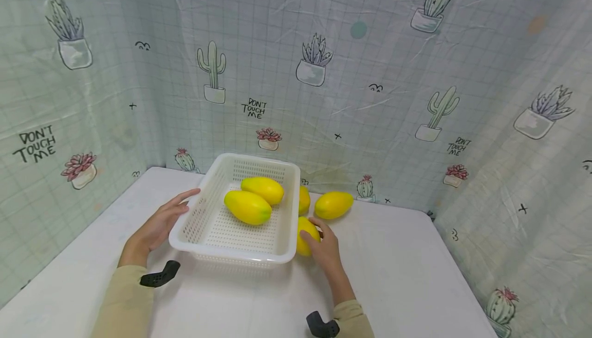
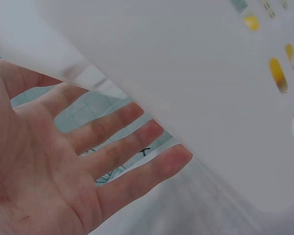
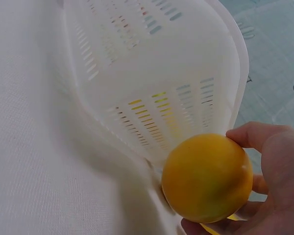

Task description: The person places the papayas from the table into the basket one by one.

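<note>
A white plastic basket with many small holes is near the middle of the head picture, a bit to the left. Two yellow mangoes lie inside it, side by side. The left hand is at the basket's left side; its fingers are straight and spread apart, with the tips touching the basket. The right hand has its thumb and bent fingers clamped on a third mango, just beside the basket's right side. Right behind that, a fourth mango is partly hidden by the basket. A fifth mango lies to its right. A white table is underneath, and a cactus-print cloth fills the top.
</note>
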`<move>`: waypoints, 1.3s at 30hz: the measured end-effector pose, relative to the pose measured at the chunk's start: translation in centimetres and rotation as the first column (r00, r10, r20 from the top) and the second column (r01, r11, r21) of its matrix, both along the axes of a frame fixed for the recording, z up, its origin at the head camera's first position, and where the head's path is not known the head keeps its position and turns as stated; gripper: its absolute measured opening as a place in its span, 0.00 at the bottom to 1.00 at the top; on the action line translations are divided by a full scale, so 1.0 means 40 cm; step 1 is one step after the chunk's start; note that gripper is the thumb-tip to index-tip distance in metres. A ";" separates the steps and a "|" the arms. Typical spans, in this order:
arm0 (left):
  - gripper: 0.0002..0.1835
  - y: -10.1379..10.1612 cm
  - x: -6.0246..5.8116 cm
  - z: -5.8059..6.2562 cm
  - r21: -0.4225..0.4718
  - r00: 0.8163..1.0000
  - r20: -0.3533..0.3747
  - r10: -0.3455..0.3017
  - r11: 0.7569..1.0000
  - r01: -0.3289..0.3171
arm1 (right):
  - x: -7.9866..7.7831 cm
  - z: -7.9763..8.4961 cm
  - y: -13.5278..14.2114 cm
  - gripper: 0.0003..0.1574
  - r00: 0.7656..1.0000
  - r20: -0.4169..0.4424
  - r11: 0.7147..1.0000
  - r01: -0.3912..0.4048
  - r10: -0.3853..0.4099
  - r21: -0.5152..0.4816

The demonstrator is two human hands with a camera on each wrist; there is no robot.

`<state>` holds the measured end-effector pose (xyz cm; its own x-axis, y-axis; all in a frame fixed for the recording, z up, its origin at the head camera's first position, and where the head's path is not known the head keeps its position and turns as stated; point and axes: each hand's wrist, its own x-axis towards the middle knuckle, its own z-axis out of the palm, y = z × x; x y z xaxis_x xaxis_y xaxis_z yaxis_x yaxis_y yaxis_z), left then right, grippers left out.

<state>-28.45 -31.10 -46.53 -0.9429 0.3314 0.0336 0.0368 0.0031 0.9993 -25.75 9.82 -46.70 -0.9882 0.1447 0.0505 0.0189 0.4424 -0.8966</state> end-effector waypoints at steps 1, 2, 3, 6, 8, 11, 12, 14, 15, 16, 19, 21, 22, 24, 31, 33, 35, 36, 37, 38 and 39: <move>0.29 0.000 0.000 0.000 -0.004 1.000 0.001 0.004 1.000 -0.004 | 0.000 0.000 0.001 0.32 1.000 -0.003 1.000 0.000 0.000 -0.001; 0.29 0.001 0.000 0.000 -0.007 1.000 0.002 0.007 1.000 -0.007 | -0.001 0.000 0.001 0.32 1.000 -0.004 1.000 0.002 -0.002 -0.001; 0.29 0.001 0.001 0.000 -0.006 1.000 0.005 0.008 1.000 -0.008 | -0.002 0.000 0.001 0.32 1.000 -0.007 1.000 0.002 -0.002 -0.001; 0.29 0.001 0.001 0.000 0.000 1.000 0.002 0.006 1.000 -0.006 | -0.004 0.000 0.003 0.32 1.000 -0.012 1.000 0.002 -0.002 0.001; 0.29 0.000 0.001 0.001 0.006 1.000 0.000 0.000 1.000 0.000 | -0.005 0.000 0.004 0.32 1.000 -0.014 1.000 0.005 -0.005 0.003; 0.29 0.000 0.001 0.001 0.016 1.000 -0.005 -0.010 1.000 0.010 | -0.006 0.000 0.007 0.32 1.000 -0.016 1.000 0.008 -0.008 0.000; 0.29 0.000 0.001 0.001 0.018 1.000 -0.005 -0.012 1.000 0.012 | -0.006 0.000 0.007 0.32 1.000 -0.017 1.000 0.008 -0.008 -0.002; 0.29 0.000 0.001 0.000 0.019 1.000 -0.005 -0.012 1.000 0.012 | -0.006 0.002 0.008 0.32 1.000 -0.022 1.000 0.007 -0.007 -0.002; 0.29 0.001 0.001 0.001 0.018 1.000 -0.005 -0.010 1.000 0.010 | -0.006 0.003 0.009 0.32 1.000 -0.024 1.000 0.007 -0.007 -0.002; 0.29 0.001 0.001 0.001 0.016 1.000 -0.005 -0.007 1.000 0.008 | -0.005 0.005 0.009 0.32 1.000 -0.025 1.000 0.008 -0.008 0.000; 0.29 0.002 0.001 0.001 0.008 1.000 -0.006 0.003 1.000 -0.003 | -0.002 0.011 0.008 0.32 0.999 -0.030 1.000 0.013 -0.013 -0.001; 0.29 0.002 0.002 0.001 0.007 1.000 -0.006 0.007 1.000 -0.007 | 0.000 0.016 0.008 0.32 0.999 -0.030 1.000 0.017 -0.017 -0.003; 0.29 0.002 0.002 0.000 0.008 1.000 -0.005 0.008 1.000 -0.008 | 0.001 0.018 0.008 0.32 0.999 -0.029 1.000 0.019 -0.019 -0.004; 0.29 0.002 0.002 0.000 0.010 1.000 -0.005 0.008 1.000 -0.008 | 0.004 0.022 0.007 0.33 0.999 -0.029 1.000 0.020 -0.020 -0.005; 0.29 0.002 0.002 -0.005 0.005 1.000 -0.012 0.006 1.000 -0.006 | 0.007 0.025 0.009 0.32 0.999 -0.041 1.000 0.028 -0.028 0.004; 0.29 0.002 0.002 -0.006 0.001 1.000 -0.012 0.008 1.000 -0.007 | 0.008 0.024 0.009 0.32 0.998 -0.047 1.000 0.029 -0.029 -0.001; 0.29 0.002 0.002 -0.008 0.002 1.000 -0.014 0.005 1.000 -0.005 | 0.008 0.024 0.010 0.32 0.998 -0.057 1.000 0.027 -0.027 -0.004; 0.29 0.002 0.003 -0.009 0.002 1.000 -0.016 0.005 1.000 -0.005 | 0.007 0.023 0.009 0.32 0.998 -0.059 1.000 0.028 -0.028 -0.006; 0.29 0.002 0.003 -0.009 0.001 1.000 -0.019 0.004 1.000 -0.004 | 0.007 0.023 0.009 0.32 0.998 -0.062 1.000 0.027 -0.027 -0.009; 0.29 0.002 0.003 -0.010 0.002 1.000 -0.022 0.003 1.000 -0.003 | 0.006 0.023 0.008 0.32 0.998 -0.063 1.000 0.027 -0.028 -0.011; 0.29 0.001 0.003 -0.011 0.003 1.000 -0.025 0.002 1.000 -0.002 | 0.006 0.022 0.008 0.32 0.997 -0.066 1.000 0.027 -0.028 -0.010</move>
<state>-28.33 -31.05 -46.98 -0.9424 0.3293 0.0581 0.0615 0.0000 0.9981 -25.52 10.14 -45.81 -0.9783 0.1728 0.1144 -0.0286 0.4342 -0.9004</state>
